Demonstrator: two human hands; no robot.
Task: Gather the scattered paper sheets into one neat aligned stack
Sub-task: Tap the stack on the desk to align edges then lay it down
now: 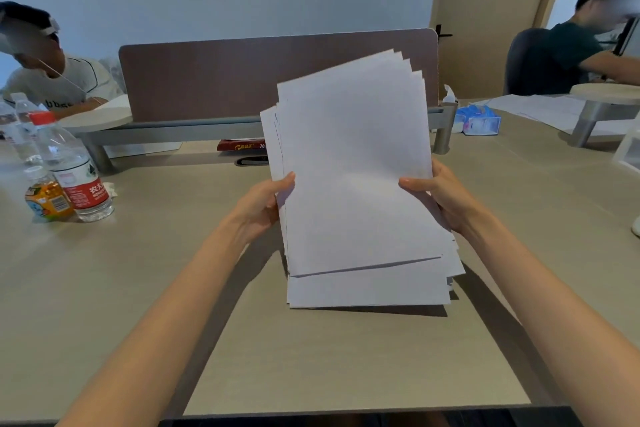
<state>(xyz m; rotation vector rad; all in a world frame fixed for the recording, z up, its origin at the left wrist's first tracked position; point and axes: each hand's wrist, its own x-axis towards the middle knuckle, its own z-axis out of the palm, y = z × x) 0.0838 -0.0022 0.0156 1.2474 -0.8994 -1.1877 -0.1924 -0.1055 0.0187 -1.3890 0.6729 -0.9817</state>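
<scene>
A bundle of several white paper sheets stands upright in front of me, its lower edge down near the beige table. The sheets are fanned out of line, with corners stepped at the top right and one sheet's bottom edge slanting above the others. My left hand grips the bundle's left edge, thumb on the front. On the right edge my right hand holds it the same way, thumb across the front sheet. The fingers of both hands are hidden behind the paper.
Water bottles and a small juice bottle stand at the left. A brown divider panel on a grey riser crosses the back, with a red box under it. A tissue pack and loose papers lie far right. Two people sit beyond.
</scene>
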